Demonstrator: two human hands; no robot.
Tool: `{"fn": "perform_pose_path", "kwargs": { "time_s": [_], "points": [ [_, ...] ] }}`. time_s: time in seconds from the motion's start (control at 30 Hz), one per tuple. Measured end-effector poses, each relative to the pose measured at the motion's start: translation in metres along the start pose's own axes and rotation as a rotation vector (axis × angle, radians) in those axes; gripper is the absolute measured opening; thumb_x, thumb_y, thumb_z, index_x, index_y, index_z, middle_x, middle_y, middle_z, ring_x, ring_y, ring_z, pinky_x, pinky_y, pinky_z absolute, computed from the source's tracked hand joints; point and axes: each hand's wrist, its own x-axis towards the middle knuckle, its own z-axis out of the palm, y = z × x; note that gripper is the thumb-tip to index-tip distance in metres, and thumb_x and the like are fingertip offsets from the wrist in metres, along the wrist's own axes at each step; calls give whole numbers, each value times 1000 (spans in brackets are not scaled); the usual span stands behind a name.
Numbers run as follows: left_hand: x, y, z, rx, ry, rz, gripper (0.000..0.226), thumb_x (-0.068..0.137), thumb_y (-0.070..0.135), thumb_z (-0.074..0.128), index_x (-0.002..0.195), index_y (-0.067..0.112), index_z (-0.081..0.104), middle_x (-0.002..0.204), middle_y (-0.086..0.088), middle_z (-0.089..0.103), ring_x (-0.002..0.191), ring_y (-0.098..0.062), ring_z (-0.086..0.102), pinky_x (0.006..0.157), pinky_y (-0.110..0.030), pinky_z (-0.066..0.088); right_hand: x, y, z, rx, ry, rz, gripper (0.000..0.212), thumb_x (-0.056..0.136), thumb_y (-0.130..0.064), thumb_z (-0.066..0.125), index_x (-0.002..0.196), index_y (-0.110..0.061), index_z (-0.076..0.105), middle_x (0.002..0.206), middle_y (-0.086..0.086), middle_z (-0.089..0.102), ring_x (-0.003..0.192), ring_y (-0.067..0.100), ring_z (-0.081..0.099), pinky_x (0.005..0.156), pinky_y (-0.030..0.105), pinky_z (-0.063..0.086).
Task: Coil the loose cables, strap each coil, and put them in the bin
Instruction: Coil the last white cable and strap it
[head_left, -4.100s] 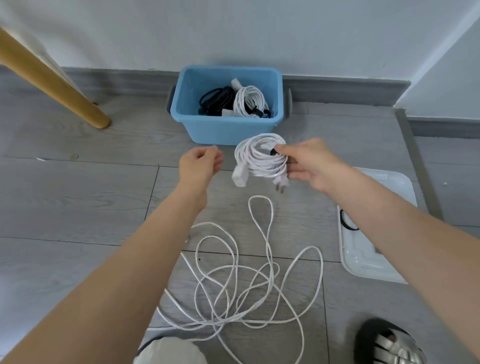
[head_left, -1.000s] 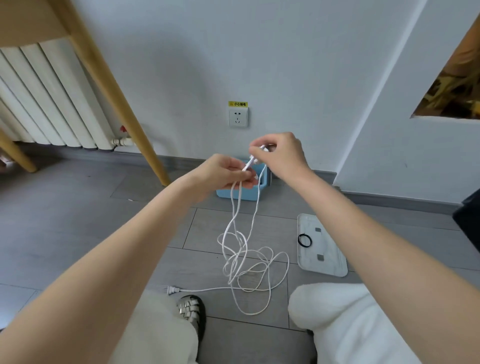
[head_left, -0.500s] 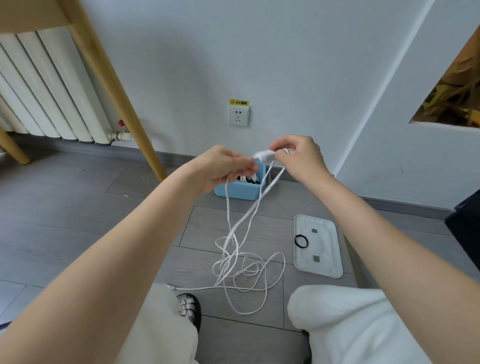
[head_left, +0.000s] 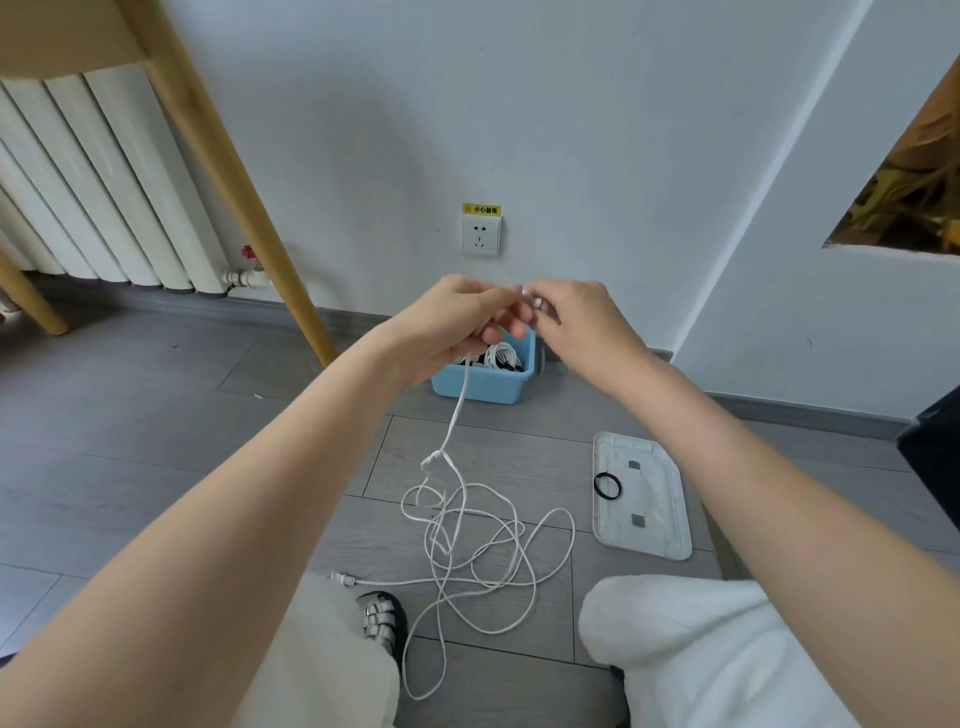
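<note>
While both hands meet in front of the blue bin (head_left: 478, 383), the left hand (head_left: 457, 322) has its fingers curled round the white cable (head_left: 457, 410), and the right hand (head_left: 571, 317) seems to pinch its end, though their overlap blurs this. From the head view, most of the cable lies tangled on the floor, with a snarl (head_left: 434, 460) just below the lifted strand. Pulling upward could tighten it into a knot; the plug (head_left: 343, 578) might catch on the sandal (head_left: 382, 621). One black strap (head_left: 607, 486) waits on the white lid (head_left: 657, 530).
</note>
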Motion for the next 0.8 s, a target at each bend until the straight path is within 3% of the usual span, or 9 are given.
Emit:
{"fn": "perform_pose_path", "kwargs": {
  "time_s": [0.1,0.17,0.3,0.4,0.43,0.5,0.57,0.7,0.8],
  "points": [
    [0,4,4,-75,-77,-31,44,102,37,35,78,11,60,60,1,62,41,-5,37,40,-13,29,6,2,-3,226,184,137,17,94,-15,48,80,-13,57,64,0,55,49,2,54,60,23,42],
    [1,6,6,-126,-105,-45,46,101,40,31,80,11,60,61,0,62,40,-7,37,37,-14,26,9,6,-6,313,173,170,18,95,-17,48,81,-15,60,60,-4,55,43,-5,52,57,16,41],
    [3,4,1,-176,-120,-22,38,103,30,34,81,9,58,58,2,54,36,-2,31,33,-12,22,3,5,0,583,-100,173,25,93,-6,50,85,-27,60,71,0,54,70,9,54,73,26,48],
    [0,7,-2,-333,-177,-16,34,102,24,35,85,8,59,56,6,49,30,0,26,29,-9,18,-3,0,-1,999,-190,287,9,94,-12,52,101,-15,57,92,6,66,91,17,63,82,23,45],
    [0,9,-2,-422,-179,-4,33,102,24,34,88,8,60,58,6,51,28,0,28,28,-8,19,-5,0,-2,1079,-291,311,15,95,-16,51,105,-9,59,105,11,66,102,20,62,85,25,43],
    [0,15,-5,-613,-176,27,33,101,28,33,99,11,61,68,4,62,30,0,34,28,-7,25,-10,-3,-3,1095,-529,299,31,93,-24,49,111,-1,61,108,14,67,106,22,61,89,30,41],
    [1,18,-8,-752,-190,60,32,101,32,32,110,16,59,84,1,70,33,0,39,32,-6,33,-17,-8,-2,1128,-670,247,29,87,-26,49,97,-3,64,79,6,67,86,22,65,88,32,45],
    [-1,15,0,-780,-162,79,29,101,31,34,111,17,58,95,-1,72,41,1,50,42,-5,43,-21,-12,1,1049,-656,191,24,94,-20,44,87,-7,63,58,-4,43,58,11,46,74,23,47],
    [-4,6,4,-739,-244,41,33,99,31,34,119,17,56,111,-4,69,89,-19,70,75,-26,58,-24,-8,4,701,-667,177,38,97,-27,43,69,-13,65,50,-6,43,51,12,35,61,20,38]
  ]
}}
